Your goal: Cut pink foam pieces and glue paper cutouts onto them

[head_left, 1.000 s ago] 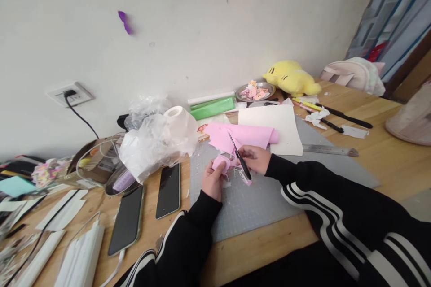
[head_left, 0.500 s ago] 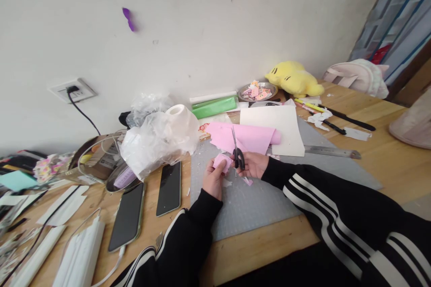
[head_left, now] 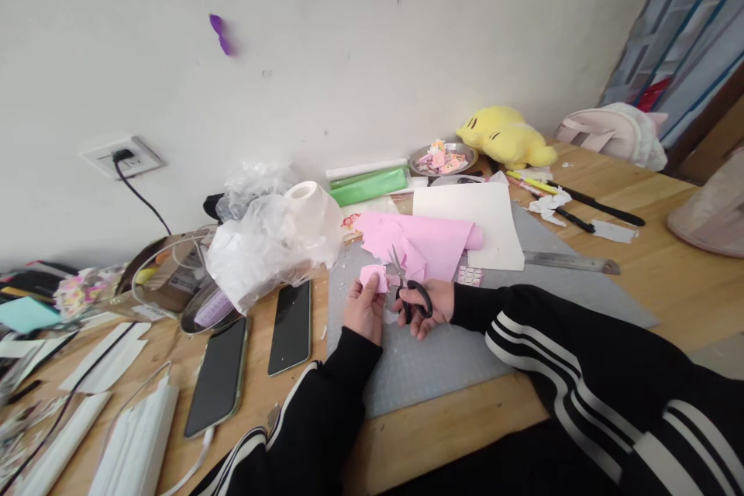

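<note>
My left hand [head_left: 363, 310] pinches a small folded piece of pink paper [head_left: 372, 277] above the grey cutting mat [head_left: 442, 360]. My right hand [head_left: 428, 308] grips black-handled scissors [head_left: 410, 291], fingers through the loops, with the blades opened in a V at the right edge of the small pink piece. Just behind lies a larger curled pink sheet [head_left: 427, 240] beside a white card sheet [head_left: 473, 221].
Two phones [head_left: 289, 325] [head_left: 218, 376] lie left of the mat, by a crumpled plastic bag [head_left: 264, 244]. A steel ruler [head_left: 573, 261], pens [head_left: 593, 204], a yellow plush toy [head_left: 505, 136], a dish of scraps [head_left: 440, 159] and a green roll [head_left: 367, 186] sit behind and to the right.
The scissors swung from pointing up with blades together to lying lower with blades apart at the small pink piece. My left hand lifted the piece slightly. A pink scrap lying on the mat is gone from view.
</note>
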Available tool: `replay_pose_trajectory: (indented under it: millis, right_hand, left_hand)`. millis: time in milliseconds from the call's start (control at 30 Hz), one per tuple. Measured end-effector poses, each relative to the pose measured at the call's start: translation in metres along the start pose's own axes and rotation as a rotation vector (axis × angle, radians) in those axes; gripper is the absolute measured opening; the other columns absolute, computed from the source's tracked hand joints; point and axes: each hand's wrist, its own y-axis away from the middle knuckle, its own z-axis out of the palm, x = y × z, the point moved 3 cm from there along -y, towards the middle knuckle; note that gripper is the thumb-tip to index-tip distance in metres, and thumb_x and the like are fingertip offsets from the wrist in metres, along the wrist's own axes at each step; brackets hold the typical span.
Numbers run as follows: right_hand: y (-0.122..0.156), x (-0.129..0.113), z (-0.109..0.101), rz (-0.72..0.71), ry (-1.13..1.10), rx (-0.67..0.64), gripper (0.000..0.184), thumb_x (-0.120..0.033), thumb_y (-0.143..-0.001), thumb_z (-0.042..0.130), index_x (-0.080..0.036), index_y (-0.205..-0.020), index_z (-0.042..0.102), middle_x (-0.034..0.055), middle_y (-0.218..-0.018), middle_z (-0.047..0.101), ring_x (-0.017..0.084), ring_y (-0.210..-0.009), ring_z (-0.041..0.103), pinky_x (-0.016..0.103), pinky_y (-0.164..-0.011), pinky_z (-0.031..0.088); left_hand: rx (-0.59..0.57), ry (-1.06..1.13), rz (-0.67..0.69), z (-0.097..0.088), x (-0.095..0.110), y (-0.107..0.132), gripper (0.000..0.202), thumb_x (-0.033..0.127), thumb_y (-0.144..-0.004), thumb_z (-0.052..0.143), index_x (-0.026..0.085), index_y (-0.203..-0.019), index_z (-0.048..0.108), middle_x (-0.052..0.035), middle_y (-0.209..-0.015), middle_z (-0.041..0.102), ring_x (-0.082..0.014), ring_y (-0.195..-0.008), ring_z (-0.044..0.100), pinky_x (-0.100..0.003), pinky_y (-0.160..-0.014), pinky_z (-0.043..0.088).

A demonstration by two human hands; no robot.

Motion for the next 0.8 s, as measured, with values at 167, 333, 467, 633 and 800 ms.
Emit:
replay_pose_trajectory:
  millis: [167, 333, 467, 633, 800]
  right_hand:
    - [0.0015, 0.0072, 0.0021, -0.007, 0.012, -0.162, 0.032, -0.036, -0.068, 0.06, -0.011, -0.08, 0.045, 0.0013, -0.07, 0.058, 0.009, -0.051, 0.06, 0.023, -0.053, 0.052]
    - [0.0006, 0.008, 0.0004, -0.018, -0.006, -0.201, 0.043, -0.04, -0.057, 0.067, -0.013, -0.082, 0.044, 0.0004, -0.074, 0.057, 0.01, -0.053, 0.061, 0.023, -0.053, 0.052]
    - [-0.0004, 0.0074, 0.0005, -0.005, 0.026, -0.204, 0.042, -0.038, -0.056, 0.069, -0.011, -0.08, 0.047, 0.0004, -0.073, 0.057, 0.008, -0.052, 0.06, 0.022, -0.053, 0.052]
    - [-0.0009, 0.0075, 0.0006, 0.01, 0.052, -0.195, 0.038, -0.036, -0.058, 0.068, -0.011, -0.079, 0.048, 0.0, -0.071, 0.058, 0.007, -0.052, 0.059, 0.02, -0.052, 0.051]
    - [-0.0004, 0.0077, 0.0007, 0.018, 0.076, -0.178, 0.037, -0.033, -0.059, 0.068, -0.011, -0.081, 0.047, 0.0001, -0.071, 0.058, 0.007, -0.051, 0.059, 0.02, -0.052, 0.051]
  left_hand:
    - [-0.021, 0.027, -0.006, 0.0045, 0.0019, 0.0029, 0.02, 0.022, -0.057, 0.068, 0.014, -0.07, 0.055, 0.0013, -0.062, 0.061, -0.0077, -0.055, 0.055, -0.019, -0.056, 0.043]
    - [-0.033, 0.027, -0.014, 0.0062, 0.0024, 0.0047, 0.016, 0.02, -0.06, 0.065, 0.013, -0.07, 0.054, 0.0018, -0.059, 0.059, -0.0064, -0.051, 0.053, -0.018, -0.052, 0.042]
    - [-0.039, 0.018, 0.006, 0.0067, 0.0027, 0.0051, 0.015, 0.019, -0.061, 0.064, 0.013, -0.07, 0.054, 0.002, -0.06, 0.058, -0.006, -0.051, 0.052, -0.017, -0.051, 0.041]
    - [-0.046, -0.005, 0.017, 0.0079, 0.0022, 0.0059, 0.017, 0.02, -0.06, 0.064, 0.013, -0.072, 0.055, 0.0013, -0.064, 0.059, -0.0067, -0.054, 0.053, -0.018, -0.053, 0.041]
    - [-0.079, -0.035, 0.019, 0.0086, 0.002, 0.0069, 0.015, 0.02, -0.061, 0.064, 0.014, -0.07, 0.053, 0.0023, -0.062, 0.057, -0.0065, -0.052, 0.052, -0.019, -0.052, 0.041]
